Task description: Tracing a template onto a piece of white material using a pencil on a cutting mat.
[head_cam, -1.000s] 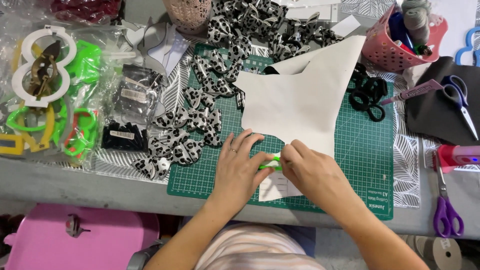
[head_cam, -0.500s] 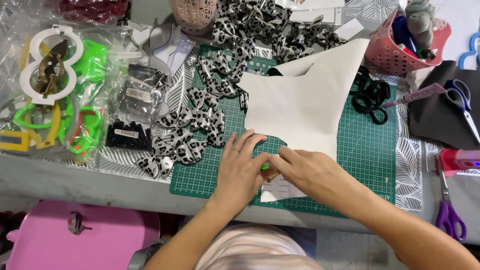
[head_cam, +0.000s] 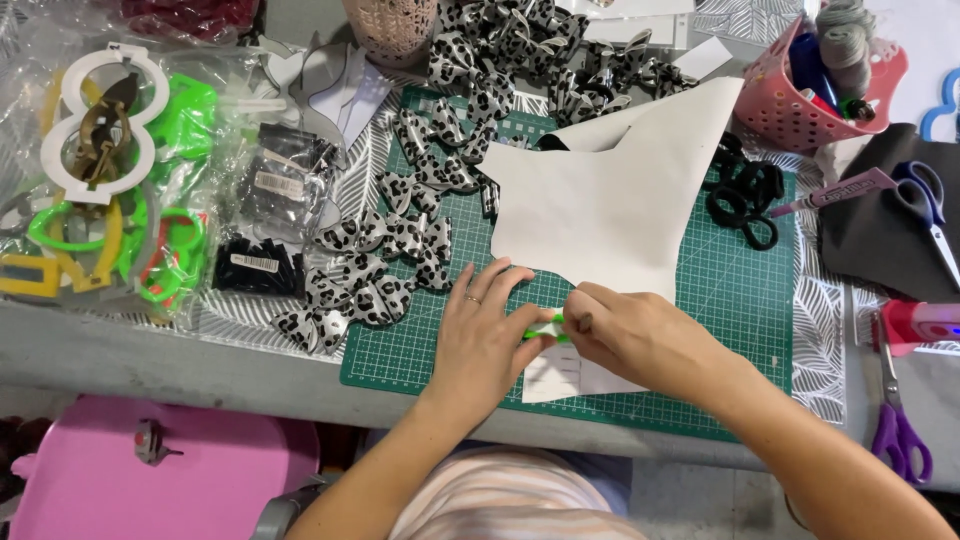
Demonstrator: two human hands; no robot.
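Two hands are meeting on a green cutting mat (head_cam: 720,300): left hand (head_cam: 485,340) pressing flat on pale sheet (head_cam: 620,210), right hand (head_cam: 640,335) pinching a green marker (head_cam: 548,334).

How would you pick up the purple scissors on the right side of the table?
Grip the purple-handled scissors by the two handle loops, which lie nearest the table's front edge. Come from above on the near side: the blades point away toward a pink device, so that end is sharp and crowded.
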